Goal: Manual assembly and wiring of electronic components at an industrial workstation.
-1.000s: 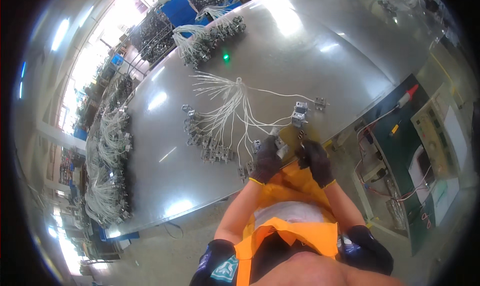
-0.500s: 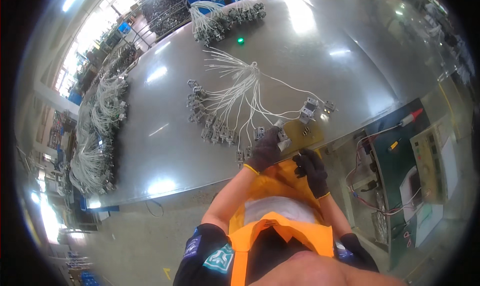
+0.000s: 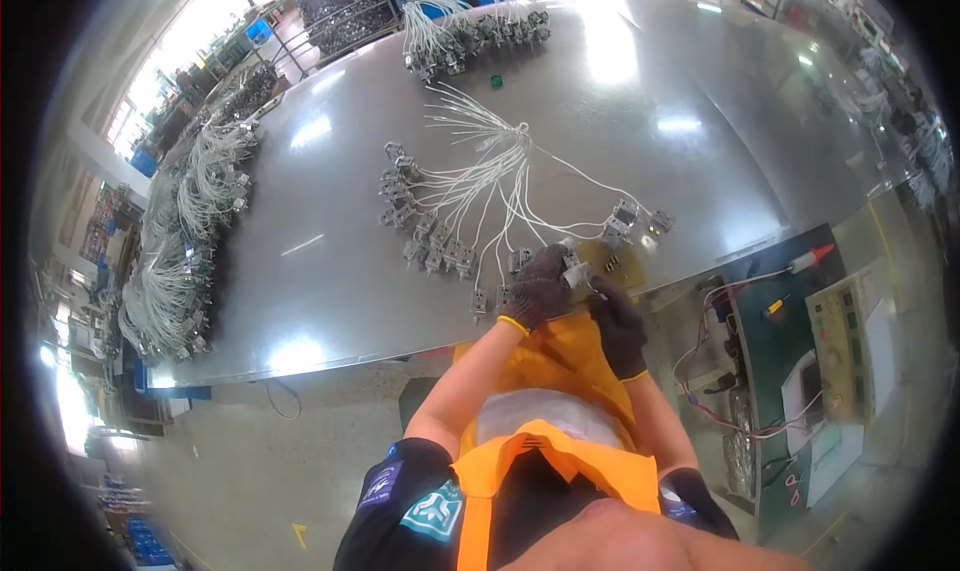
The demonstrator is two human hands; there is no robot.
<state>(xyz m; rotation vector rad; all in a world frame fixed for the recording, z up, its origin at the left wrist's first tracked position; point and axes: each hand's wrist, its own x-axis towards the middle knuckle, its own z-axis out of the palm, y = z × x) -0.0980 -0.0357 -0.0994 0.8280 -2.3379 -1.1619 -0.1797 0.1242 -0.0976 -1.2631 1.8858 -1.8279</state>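
Note:
My left hand [image 3: 540, 289], in a dark glove, is closed on a small grey metal block [image 3: 576, 271] at the table's near edge. My right hand [image 3: 618, 319], gloved too, has its fingertips drawn together right beside that block. Whatever they pinch is too small to make out. Beneath the block lies a brown-yellow plate [image 3: 625, 259] with small metal contacts. A bundle of white wires [image 3: 515, 151] fans out from a knot, with several similar grey blocks [image 3: 430, 246] at the wire ends. Two more parts [image 3: 622, 217] lie just past the plate.
Wire bundles with grey blocks lie at the table's far edge [image 3: 470, 43] and along the left [image 3: 190, 231]. A small green object [image 3: 496, 81] sits on the metal table [image 3: 330, 281]. To the right, a green side bench [image 3: 775, 371] carries a red-tipped probe [image 3: 812, 259] and an instrument box [image 3: 848, 336].
My right hand has moved up from the table's edge to the block in my left hand. The small green object was glowing and is now dark. The whole view has shifted slightly.

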